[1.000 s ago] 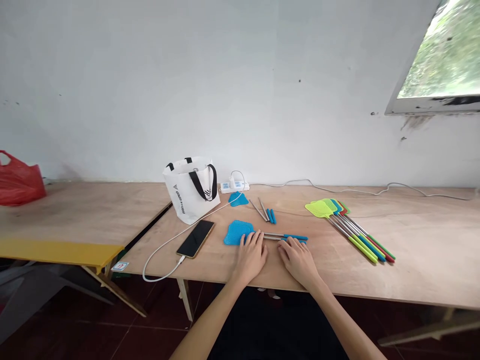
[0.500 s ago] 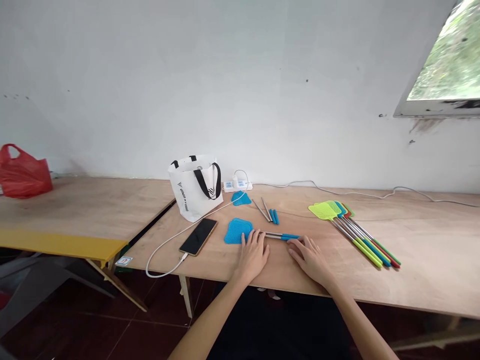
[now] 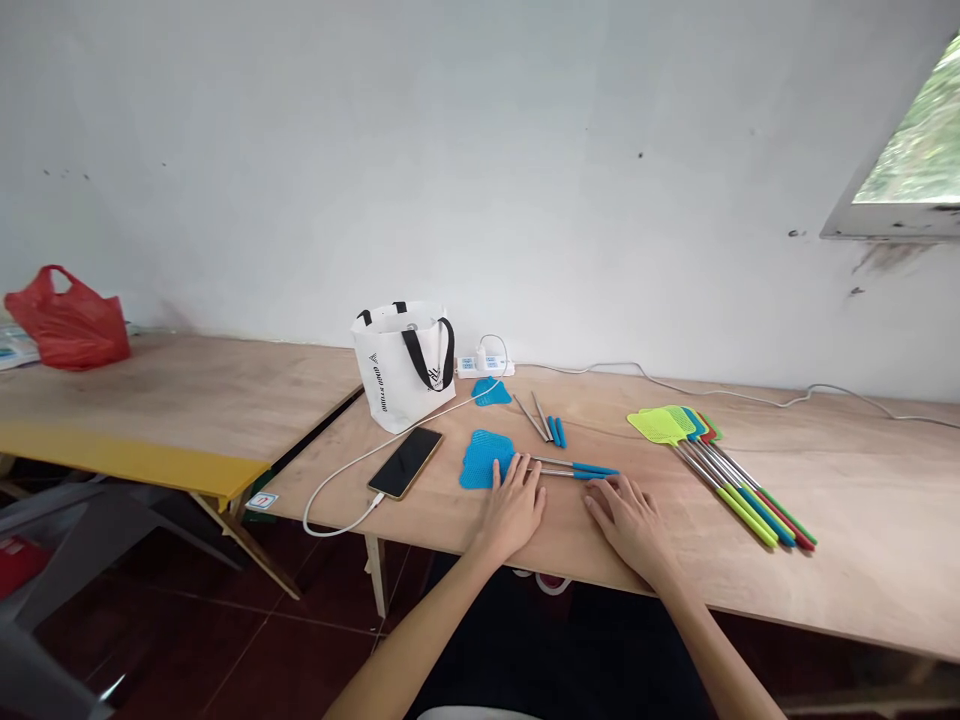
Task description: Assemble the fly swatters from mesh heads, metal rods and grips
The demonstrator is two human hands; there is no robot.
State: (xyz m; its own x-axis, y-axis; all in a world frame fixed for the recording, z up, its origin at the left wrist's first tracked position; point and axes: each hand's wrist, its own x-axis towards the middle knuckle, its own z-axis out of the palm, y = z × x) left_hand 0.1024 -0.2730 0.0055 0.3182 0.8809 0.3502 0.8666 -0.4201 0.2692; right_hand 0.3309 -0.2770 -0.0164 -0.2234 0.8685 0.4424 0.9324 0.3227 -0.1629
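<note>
In the head view, blue fly swatters [image 3: 486,460] lie sideways on the table in front of me, with metal shafts and blue handles [image 3: 596,468] pointing right. My left hand [image 3: 514,510] rests flat with fingers outstretched, its fingertips on the swatters where head meets shaft. Beside the handle ends lies my right hand [image 3: 631,520], palm down and fingers loosely spread. Behind the swatters are loose metal rods [image 3: 532,418], several short blue handles [image 3: 556,432] and more blue swatter heads [image 3: 493,391]. A fan of coloured fly swatters [image 3: 724,465] sits to the right.
A phone [image 3: 406,463] on a white charging cable and a white tote bag [image 3: 405,370] stand left of the swatters. A power strip [image 3: 485,367] is by the wall. Farther left is a red plastic bag [image 3: 71,322] on another table [image 3: 180,390].
The view has shifted slightly, so the scene sits a little to the right. The front swatters' handles now spread apart slightly, and the heads overlap less exactly. Both hands remain beside them.
</note>
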